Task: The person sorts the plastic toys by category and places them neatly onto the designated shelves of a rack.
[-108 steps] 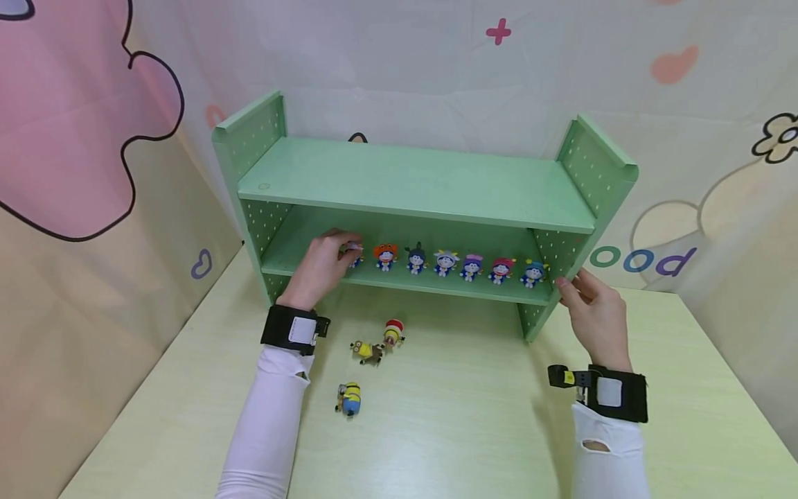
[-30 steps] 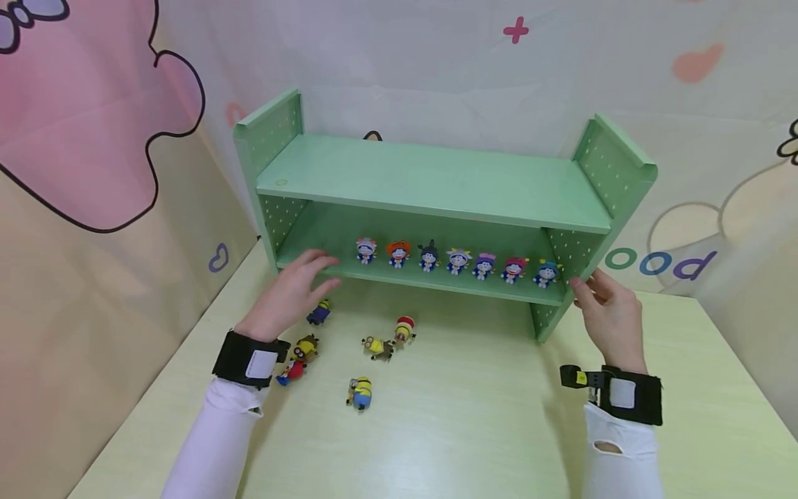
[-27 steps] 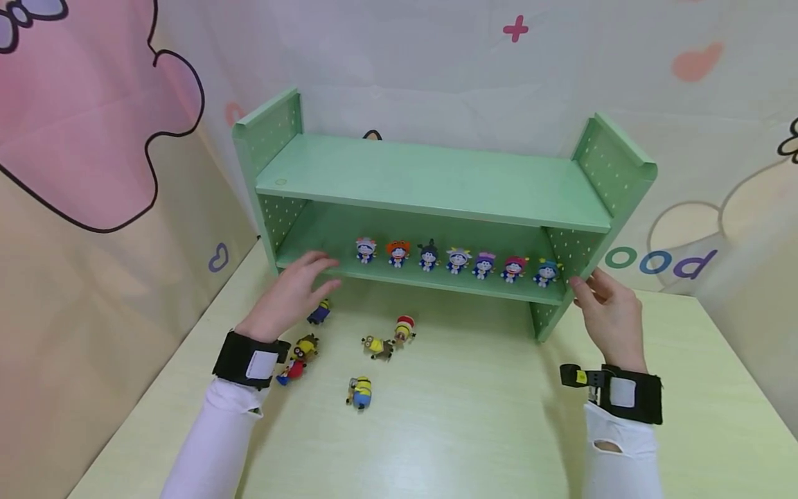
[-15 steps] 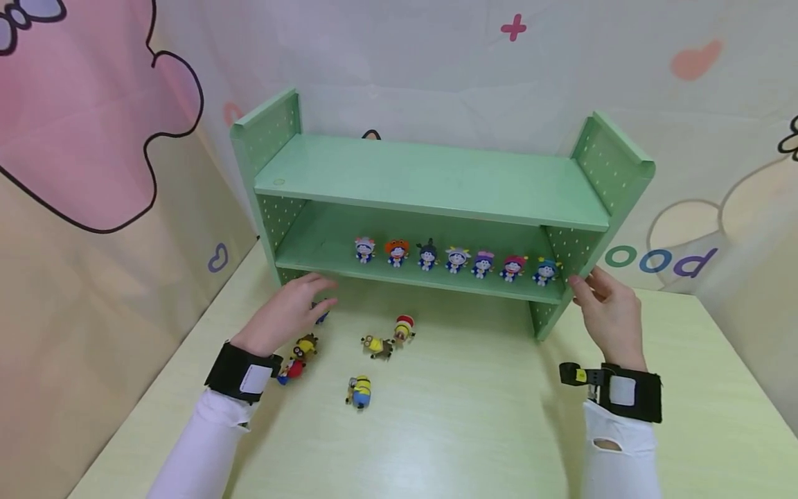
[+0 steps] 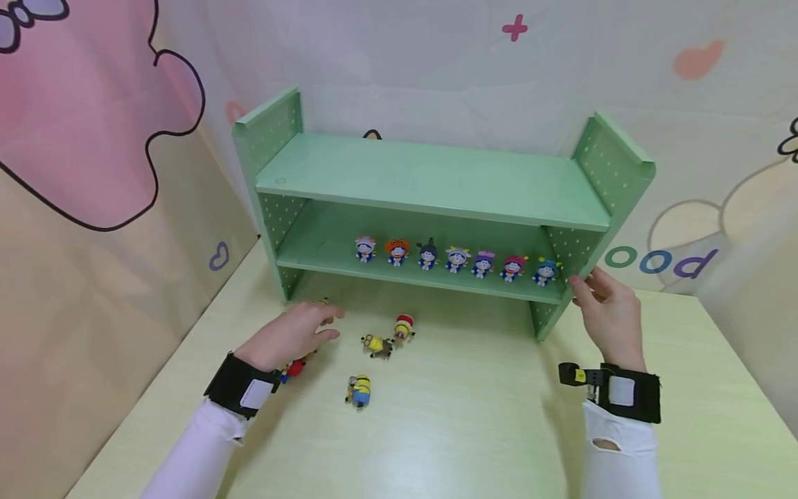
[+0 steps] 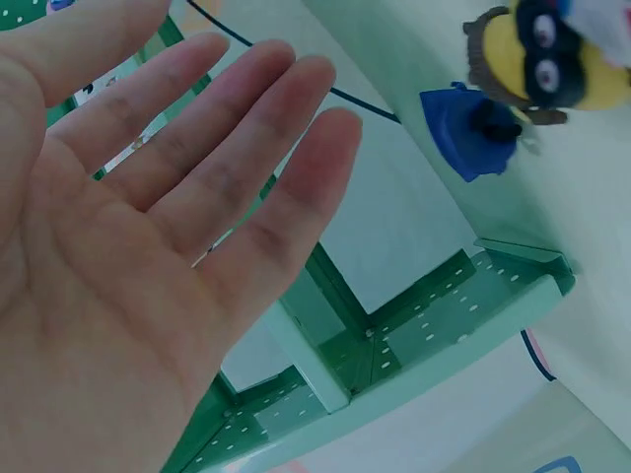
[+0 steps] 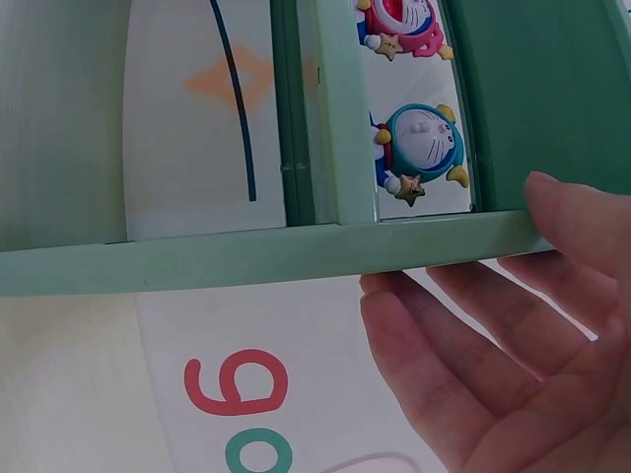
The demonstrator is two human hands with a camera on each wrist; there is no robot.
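Note:
My left hand point(image 5: 289, 335) hovers over the left of the table with fingers extended and nothing in them. Beneath it, mostly hidden, lie small minion figurines; a red and blue one point(image 5: 294, 368) peeks out by the wrist. The left wrist view shows a goggled yellow minion figurine point(image 6: 552, 59) and a blue piece point(image 6: 471, 130) beyond the fingertips. My right hand point(image 5: 609, 319) pinches the right side panel of the green shelf point(image 5: 430, 181), thumb point(image 7: 582, 222) on one face and fingers on the other. Several blue-and-white cat figurines point(image 5: 427, 255) stand in a row on the lower board.
Farther right on the table lie a minion in a red hat point(image 5: 404, 327), a yellow-and-brown minion point(image 5: 377, 345) and a blue-and-yellow minion point(image 5: 360, 391). A printed cloth point(image 5: 424, 69) hangs behind the shelf. The lower board's left end point(image 5: 318, 249) carries no figurine.
The left hand placed the leftmost cat figurine, withdrew from the shelf, then sank toward the minions on the table. The right hand stays on the side panel.

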